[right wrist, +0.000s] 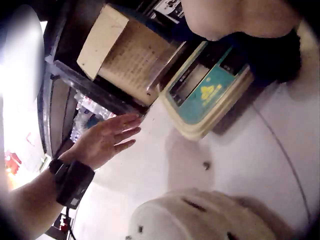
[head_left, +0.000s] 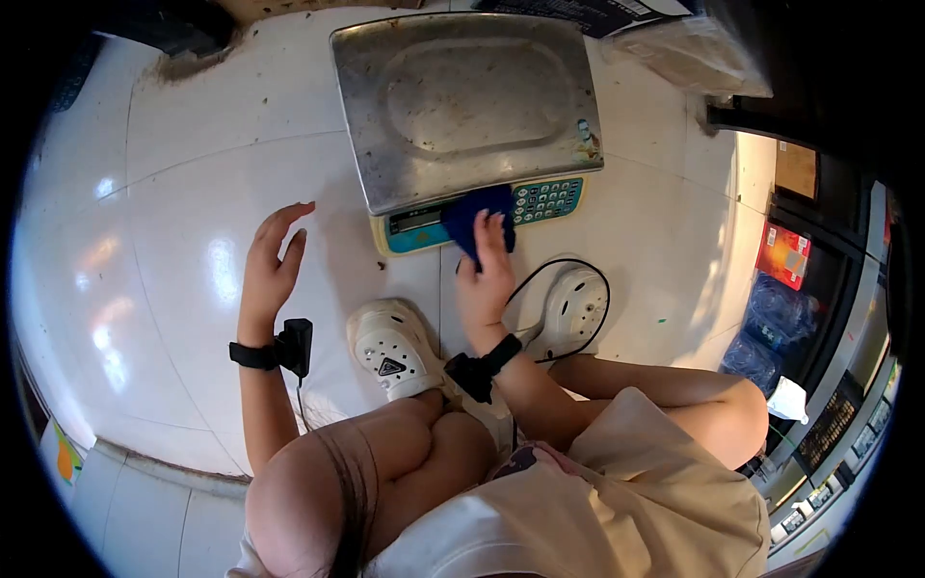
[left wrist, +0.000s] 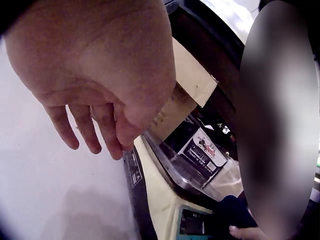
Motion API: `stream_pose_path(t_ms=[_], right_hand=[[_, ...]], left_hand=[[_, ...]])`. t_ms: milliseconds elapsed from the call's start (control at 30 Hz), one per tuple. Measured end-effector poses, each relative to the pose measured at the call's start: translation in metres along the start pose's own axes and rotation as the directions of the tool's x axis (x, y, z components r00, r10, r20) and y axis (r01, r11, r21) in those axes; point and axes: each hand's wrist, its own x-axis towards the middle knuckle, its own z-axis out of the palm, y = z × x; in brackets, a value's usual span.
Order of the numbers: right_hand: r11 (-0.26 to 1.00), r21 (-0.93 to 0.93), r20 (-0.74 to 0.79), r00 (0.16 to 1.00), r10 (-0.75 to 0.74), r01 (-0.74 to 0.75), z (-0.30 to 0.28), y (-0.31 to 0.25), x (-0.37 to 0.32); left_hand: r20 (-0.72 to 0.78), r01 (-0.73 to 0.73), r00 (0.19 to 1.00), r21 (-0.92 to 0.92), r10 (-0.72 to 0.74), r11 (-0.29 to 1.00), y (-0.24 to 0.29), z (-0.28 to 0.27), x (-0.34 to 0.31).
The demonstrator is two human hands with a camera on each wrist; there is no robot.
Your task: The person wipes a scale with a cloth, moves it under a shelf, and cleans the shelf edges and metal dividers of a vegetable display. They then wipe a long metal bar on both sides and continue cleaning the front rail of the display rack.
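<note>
A dark blue cloth (head_left: 470, 218) lies over the front panel of a digital weighing scale (head_left: 453, 58), covering part of it between the display and the keypad (head_left: 549, 199). My right hand (head_left: 487, 284) holds this cloth, its fingers bent over the lower part. In the right wrist view, the cloth (right wrist: 280, 60) bunches below the hand beside the teal panel (right wrist: 200, 95). The scale's metal pan is stained and specked with dirt. My left hand (head_left: 270, 265) hangs in the air left of the scale, holding nothing, its fingers loosely bent.
White floor tiles (head_left: 222, 173) surround the scale. A black cable (head_left: 602, 299) loops by the right shoe (head_left: 578, 308); the left shoe (head_left: 390, 342) is close below the scale. A cardboard box (right wrist: 132, 55) and a plastic-wrapped package (head_left: 694, 48) stand behind. Shelving with bottles (head_left: 776, 313) lines the right.
</note>
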Motion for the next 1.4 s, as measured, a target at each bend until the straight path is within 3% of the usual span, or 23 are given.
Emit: stream_pose_path(t_ms=[133, 233, 367, 467, 600, 633, 767, 867, 967, 1067, 1100, 1200, 1400], right_hand=[[0.986, -0.012, 0.178, 0.971, -0.161, 0.166, 0.012, -0.022, -0.017], [0.91, -0.035, 0.319, 0.867, -0.383, 0.414, 0.025, -0.032, -0.023], [0.915, 0.018, 0.375, 0.846, -0.379, 0.402, 0.008, -0.043, -0.011], [0.869, 0.083, 0.435, 0.766, -0.473, 0.489, -0.015, -0.033, 0.002], [0.875, -0.018, 0.207, 0.858, -0.471, 0.484, -0.023, -0.043, 0.012], [0.856, -0.059, 0.195, 0.847, -0.494, 0.513, -0.015, -0.042, 0.014], [0.783, -0.088, 0.356, 0.753, -0.553, 0.616, 0.017, -0.029, -0.001], [0.805, -0.002, 0.438, 0.724, -0.533, 0.594, 0.009, -0.024, 0.0], [0.792, 0.013, 0.643, 0.602, -0.474, 0.61, -0.007, -0.012, -0.003], [0.856, -0.051, 0.608, 0.696, -0.382, 0.514, -0.021, -0.017, -0.003], [0.872, -0.048, 0.535, 0.75, -0.389, 0.487, -0.027, -0.025, -0.002], [0.856, -0.023, 0.34, 0.809, -0.479, 0.516, -0.023, -0.041, 0.005], [0.829, -0.065, 0.321, 0.798, -0.509, 0.555, 0.027, -0.031, 0.0]], left_hand=[[-0.001, 0.04, 0.999, -0.014, -0.04, 0.999, -0.006, -0.001, -0.005], [0.003, 0.044, 0.999, -0.005, -0.044, 0.999, -0.005, -0.001, -0.005], [-0.011, 0.042, 0.999, -0.006, -0.042, 0.999, -0.004, -0.001, -0.004], [-0.029, 0.048, 0.998, -0.021, -0.048, 0.999, -0.003, -0.005, -0.008], [-0.069, 0.065, 0.995, -0.061, -0.069, 0.996, -0.003, -0.009, -0.015], [-0.081, 0.069, 0.994, -0.075, -0.075, 0.995, -0.003, -0.011, -0.015], [-0.094, 0.059, 0.994, -0.03, -0.061, 0.998, -0.003, -0.011, -0.017], [-0.093, 0.052, 0.994, -0.02, -0.054, 0.998, -0.001, -0.012, -0.019], [-0.096, 0.045, 0.994, -0.028, -0.048, 0.999, 0.0, -0.013, -0.018], [-0.123, 0.027, 0.992, -0.031, -0.03, 0.999, -0.002, -0.013, -0.02], [-0.129, 0.02, 0.991, -0.048, -0.026, 0.999, 0.001, -0.014, -0.02], [-0.126, 0.03, 0.991, -0.074, -0.039, 0.997, -0.001, -0.013, -0.028], [-0.137, 0.018, 0.99, -0.034, -0.022, 0.999, 0.0, -0.015, -0.024]])
